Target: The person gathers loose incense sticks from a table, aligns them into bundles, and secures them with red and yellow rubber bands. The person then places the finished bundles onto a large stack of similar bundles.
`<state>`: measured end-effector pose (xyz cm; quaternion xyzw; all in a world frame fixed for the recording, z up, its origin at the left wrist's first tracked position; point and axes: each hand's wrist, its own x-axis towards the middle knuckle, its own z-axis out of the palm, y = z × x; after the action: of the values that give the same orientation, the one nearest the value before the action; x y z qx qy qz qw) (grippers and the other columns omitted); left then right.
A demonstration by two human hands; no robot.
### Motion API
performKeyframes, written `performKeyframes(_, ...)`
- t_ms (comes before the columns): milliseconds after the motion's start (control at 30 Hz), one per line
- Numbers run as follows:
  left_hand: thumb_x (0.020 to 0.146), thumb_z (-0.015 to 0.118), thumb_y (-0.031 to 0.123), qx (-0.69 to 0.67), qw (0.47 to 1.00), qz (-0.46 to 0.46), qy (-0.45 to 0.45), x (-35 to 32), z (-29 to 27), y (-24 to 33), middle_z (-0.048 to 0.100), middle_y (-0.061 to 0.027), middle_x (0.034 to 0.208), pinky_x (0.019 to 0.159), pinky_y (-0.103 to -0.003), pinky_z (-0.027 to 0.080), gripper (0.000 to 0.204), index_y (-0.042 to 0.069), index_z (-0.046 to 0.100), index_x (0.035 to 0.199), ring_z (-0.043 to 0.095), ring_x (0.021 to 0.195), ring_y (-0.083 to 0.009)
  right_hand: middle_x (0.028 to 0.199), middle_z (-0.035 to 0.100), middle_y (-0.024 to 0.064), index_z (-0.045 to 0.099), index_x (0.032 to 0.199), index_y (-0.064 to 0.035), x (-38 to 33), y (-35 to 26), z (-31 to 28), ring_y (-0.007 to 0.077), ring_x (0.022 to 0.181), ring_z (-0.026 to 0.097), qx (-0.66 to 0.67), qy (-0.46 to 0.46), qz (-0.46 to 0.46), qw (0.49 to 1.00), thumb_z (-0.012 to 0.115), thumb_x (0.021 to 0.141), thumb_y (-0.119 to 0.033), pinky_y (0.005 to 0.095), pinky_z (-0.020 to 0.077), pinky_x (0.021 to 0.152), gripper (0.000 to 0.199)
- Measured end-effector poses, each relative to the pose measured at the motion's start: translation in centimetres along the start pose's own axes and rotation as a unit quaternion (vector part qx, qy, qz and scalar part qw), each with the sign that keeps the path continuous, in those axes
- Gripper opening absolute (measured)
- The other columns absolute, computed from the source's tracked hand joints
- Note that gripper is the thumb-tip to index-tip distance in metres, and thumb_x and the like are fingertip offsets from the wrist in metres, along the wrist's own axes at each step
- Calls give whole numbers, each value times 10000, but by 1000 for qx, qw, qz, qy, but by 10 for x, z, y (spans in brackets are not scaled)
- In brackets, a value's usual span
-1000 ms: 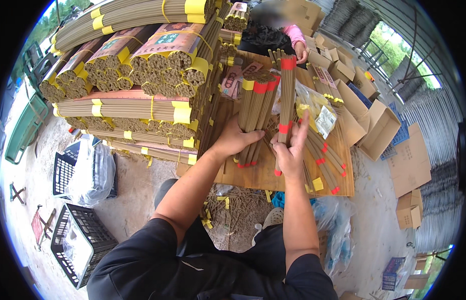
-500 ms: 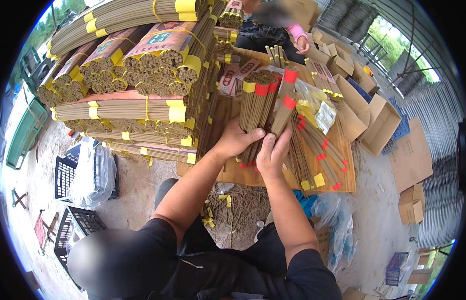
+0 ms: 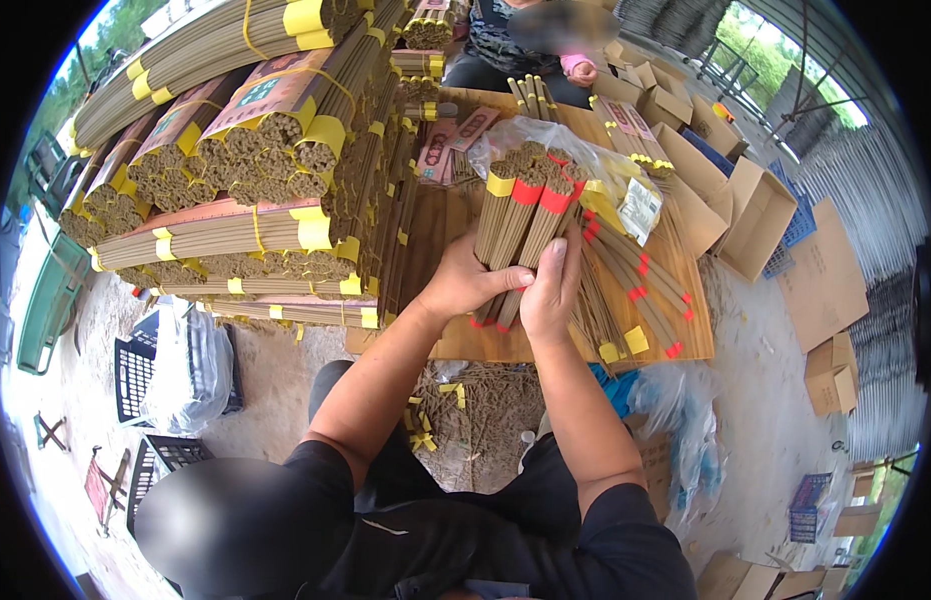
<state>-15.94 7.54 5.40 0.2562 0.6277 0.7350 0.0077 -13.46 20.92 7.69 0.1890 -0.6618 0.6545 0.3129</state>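
A thick cluster of brown incense stick bundles (image 3: 512, 232) stands upright over the wooden table, with red and yellow paper bands near the top. My left hand (image 3: 461, 280) wraps its left side, thumb across the front. From the right, my right hand (image 3: 551, 290) presses on the same cluster, its fingers running up along the sticks. Both thumbs nearly meet at the front. Loose red-banded incense bundles (image 3: 640, 270) lie on the table just right of my right hand. Beside them are thin sticks with yellow paper pieces (image 3: 625, 345).
A tall stack of yellow-banded incense bundles (image 3: 265, 220) rises at the left. Behind the table (image 3: 445, 225) sits another person, a hand (image 3: 579, 70) showing. Open cardboard boxes (image 3: 755, 215) line the right. Black crates (image 3: 135, 380) stand on the floor at left.
My right hand has brought its separate red-banded bundles left against the cluster in my left hand. The bundle tops now sit close together. The view has shifted slightly.
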Motion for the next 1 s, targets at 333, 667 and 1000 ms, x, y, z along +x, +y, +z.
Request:
performKeyframes(333, 847, 828, 343, -16, 999, 2, -40, 2, 2, -12, 581, -132, 1363, 1092, -389, 421, 817, -7, 410, 1455, 543, 1255, -212, 1439, 508, 179, 350, 1514, 48, -11, 18, 2, 257, 1296, 514, 74, 5, 55, 996, 336, 1108, -430, 400, 390, 1102, 628)
performKeyframes(667, 747, 825, 186, 92, 995, 0, -26, 3, 3, -1, 656, -67, 1145, 923, -343, 502, 603, 32, 583, 1277, 613, 1039, -165, 1358, 536, 182, 287, 1511, 51, 6, 1, -12, 267, 1241, 534, 0, -95, -34, 995, 586, 1008, -452, 404, 404, 1066, 771)
performKeyframes(1000, 734, 838, 109, 35, 999, 11, -25, 1, -3, -9, 711, -36, 1048, 868, -327, 536, 453, 23, 660, 1141, 654, 958, -136, 1343, 555, 153, 369, 1477, 43, 24, 24, -22, 241, 1196, 578, 151, -42, 36, 987, 458, 984, -688, 382, 439, 1031, 886)
